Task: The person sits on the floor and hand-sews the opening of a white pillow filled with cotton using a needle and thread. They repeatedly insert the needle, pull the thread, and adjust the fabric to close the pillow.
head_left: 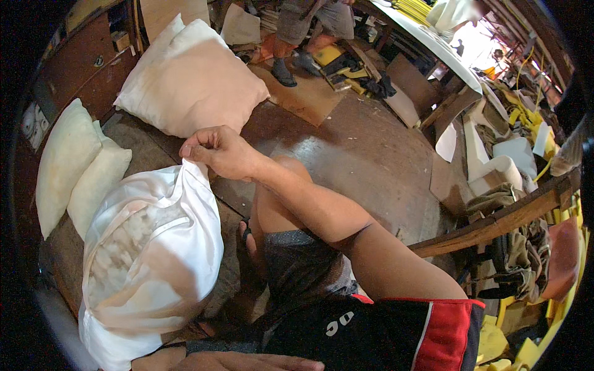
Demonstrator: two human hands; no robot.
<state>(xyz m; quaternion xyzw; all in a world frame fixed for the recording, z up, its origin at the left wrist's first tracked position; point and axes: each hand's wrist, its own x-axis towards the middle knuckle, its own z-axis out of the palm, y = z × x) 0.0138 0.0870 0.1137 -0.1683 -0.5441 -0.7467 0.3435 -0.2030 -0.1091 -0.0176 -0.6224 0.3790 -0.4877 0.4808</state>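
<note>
Right hand [218, 150], centre-left of frame: fingers pinched shut on the top corner of the white pillow cover [154, 247], thumb and forefinger gripping the fabric where it bunches to a peak. Forearm runs diagonally down to lower right.

Cover sits lower left, upright and bulging, thin enough that lumpy pale stuffing shows through its left side. Its lower end rests on the floor [359, 154] by the person's knees.

Left hand [247, 362]: only a strip visible along the bottom edge, lying flat just below the cover. Can't tell how far its fingers are open or whether it holds anything.

Around it: one large finished white pillow [192, 77] upper left, two cream pillows [74, 164] stacked at the left edge, all apart from the cover. Another person's legs [303, 31] stand at top centre. Foam and fabric scraps [501, 167] piled on the right.
</note>
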